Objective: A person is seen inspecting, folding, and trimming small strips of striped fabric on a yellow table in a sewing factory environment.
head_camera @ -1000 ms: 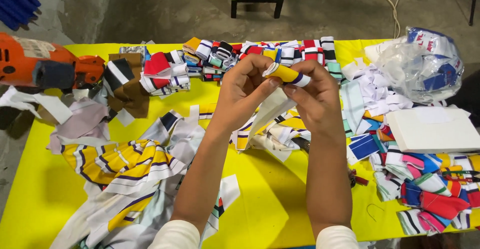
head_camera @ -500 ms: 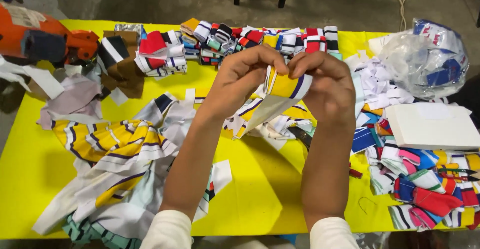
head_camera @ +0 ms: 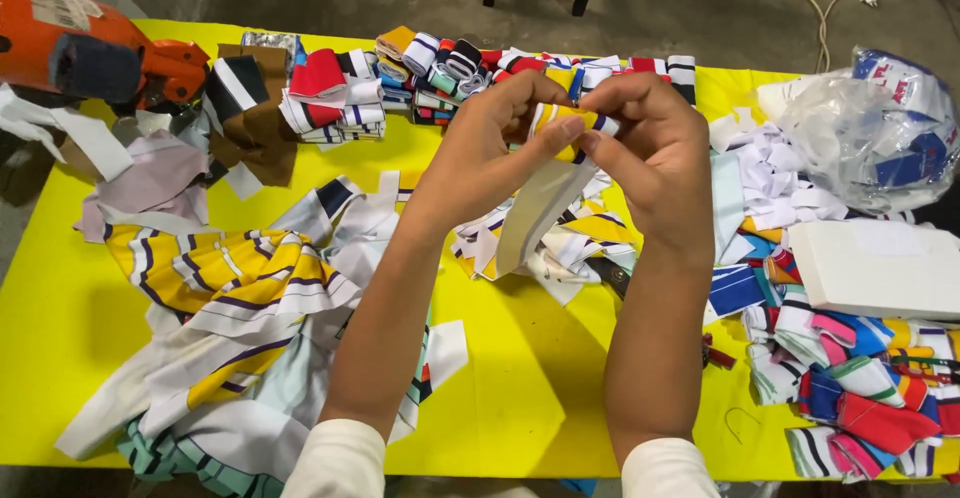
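Held up above the middle of the yellow desk [head_camera: 520,378]: a striped fabric strip [head_camera: 545,193], yellow, white and dark at its top, pale grey-white on the hanging part. Long axis running from upper right to lower left, top end rolled or folded between the fingertips, free end pointing down and to the left toward the loose scraps below. Lower end hanging just above, perhaps brushing, a small heap of striped offcuts [head_camera: 560,248]; contact there not clear.

Left hand [head_camera: 490,153] closed in a pinch grip on the upper part of the strip, thumb pressed to its front face, fingers curled behind. Right hand [head_camera: 650,153] likewise closed on the top end, thumb and forefinger nipping the folded edge, remaining fingers curled in. Both hands almost touching at the fingertips, forearms rising from the near edge, white sleeves at the bottom.

Behind the hands, along the far side: a row of rolled striped bands [head_camera: 450,63]. To the left: a spread of yellow-and-white striped cloth [head_camera: 215,278] and an orange power tool [head_camera: 80,48]. To the right: a white flat box [head_camera: 880,268], a clear plastic bag [head_camera: 880,128] with blue and white pieces inside, and a pile of bright red, blue and pink bands [head_camera: 860,378].
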